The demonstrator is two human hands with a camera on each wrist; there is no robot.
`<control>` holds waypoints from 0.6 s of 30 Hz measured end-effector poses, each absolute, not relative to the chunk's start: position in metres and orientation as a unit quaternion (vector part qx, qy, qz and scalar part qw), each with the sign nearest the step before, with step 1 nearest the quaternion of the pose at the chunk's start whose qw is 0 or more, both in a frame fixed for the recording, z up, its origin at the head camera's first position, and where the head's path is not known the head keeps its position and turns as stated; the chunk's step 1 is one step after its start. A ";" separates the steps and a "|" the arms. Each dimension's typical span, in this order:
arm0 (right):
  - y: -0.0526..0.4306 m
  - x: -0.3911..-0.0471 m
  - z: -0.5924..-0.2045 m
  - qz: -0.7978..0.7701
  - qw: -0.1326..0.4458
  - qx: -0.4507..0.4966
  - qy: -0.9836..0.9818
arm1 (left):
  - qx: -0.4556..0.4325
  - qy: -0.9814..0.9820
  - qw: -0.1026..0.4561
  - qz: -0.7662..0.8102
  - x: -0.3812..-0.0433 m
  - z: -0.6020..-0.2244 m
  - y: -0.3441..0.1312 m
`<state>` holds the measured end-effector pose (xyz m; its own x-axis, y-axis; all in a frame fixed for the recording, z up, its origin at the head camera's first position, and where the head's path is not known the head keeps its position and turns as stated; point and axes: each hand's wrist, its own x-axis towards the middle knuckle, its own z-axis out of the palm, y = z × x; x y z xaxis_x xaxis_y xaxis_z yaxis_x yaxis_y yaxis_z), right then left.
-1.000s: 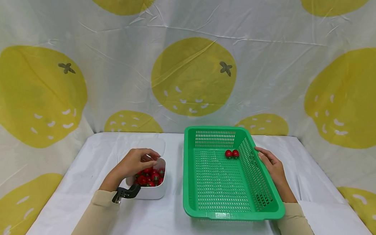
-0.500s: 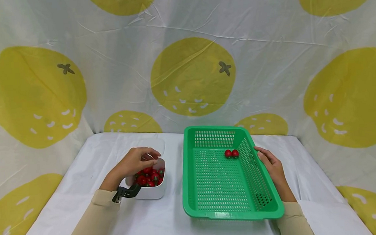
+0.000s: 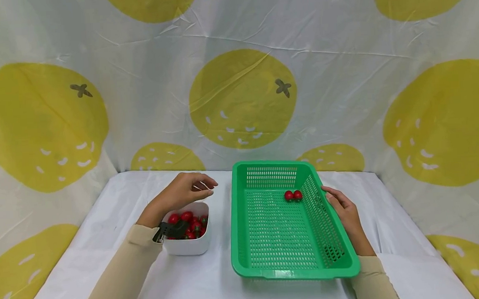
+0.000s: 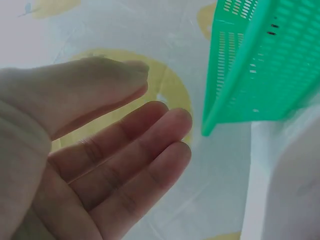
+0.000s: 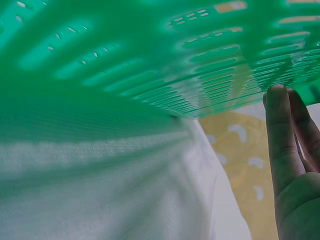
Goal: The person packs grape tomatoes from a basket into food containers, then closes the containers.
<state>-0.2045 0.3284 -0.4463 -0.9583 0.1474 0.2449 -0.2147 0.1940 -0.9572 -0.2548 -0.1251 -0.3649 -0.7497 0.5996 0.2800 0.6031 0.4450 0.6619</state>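
Note:
My left hand (image 3: 184,189) hovers over the far edge of a white tub (image 3: 187,248), fingers loosely bent. The left wrist view shows a gap between thumb and fingers (image 4: 135,145), with nothing held. Small red cherry tomatoes (image 3: 195,226) with green tops fill much of the tub; the wrist strap partly hides them. To the right is a green perforated basket (image 3: 237,223) with two cherry tomatoes (image 3: 293,195) side by side near its far right corner. My right hand (image 3: 347,213) holds the basket's right rim, two fingers (image 5: 279,120) against its outer wall.
A white cloth (image 3: 190,289) covers the table. Behind it hangs a pale curtain (image 3: 145,82) printed with large yellow fruit. A black strap (image 3: 174,230) sits on the left wrist over the tub's near left side.
My left hand has lifted from just above the tomatoes and moved up, away and slightly right. It holds nothing visible. My right hand stays at the basket's rim.

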 end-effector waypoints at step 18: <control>0.326 -0.202 -0.444 0.631 0.142 0.015 -0.762 | -0.432 -0.822 -0.032 -0.369 -0.284 -0.323 -0.039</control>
